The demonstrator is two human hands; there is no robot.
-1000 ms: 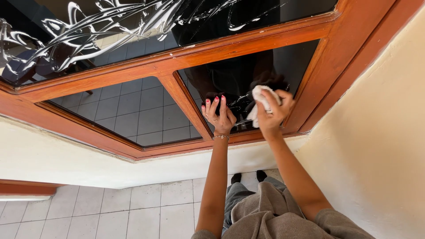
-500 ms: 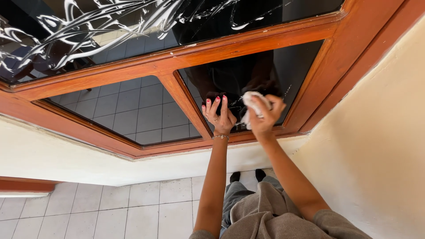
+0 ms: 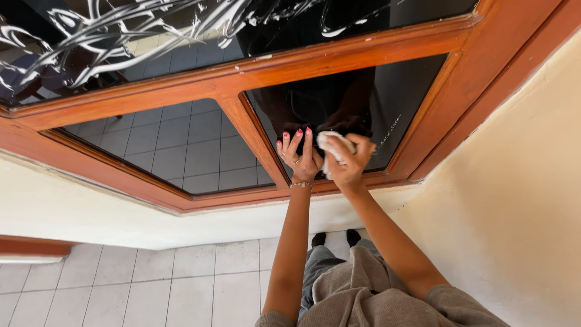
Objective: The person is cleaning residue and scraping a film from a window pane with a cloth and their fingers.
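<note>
Since the earlier frames the right hand with its white cloth has slid leftward and lower on the pane, from near the right side of the frame to just beside the left hand; the left hand has stayed about where it was. Right hand's grip is closed around the bunched cloth, fingers curled over it, pressing it against the dark glass pane near its lower edge. Left hand is open, fingers spread and flat on the same glass, holding nothing; red nail polish, a ring, and a thin bracelet at the wrist. The cloth is small, white, crumpled, mostly hidden in the fist, with one end sticking out at top left. The pane sits in an orange-brown wooden window frame; its glass reflects the person's dark outline. The upper pane carries white smeared streaks. A cream wall lies to the right, a tiled floor below.
</note>
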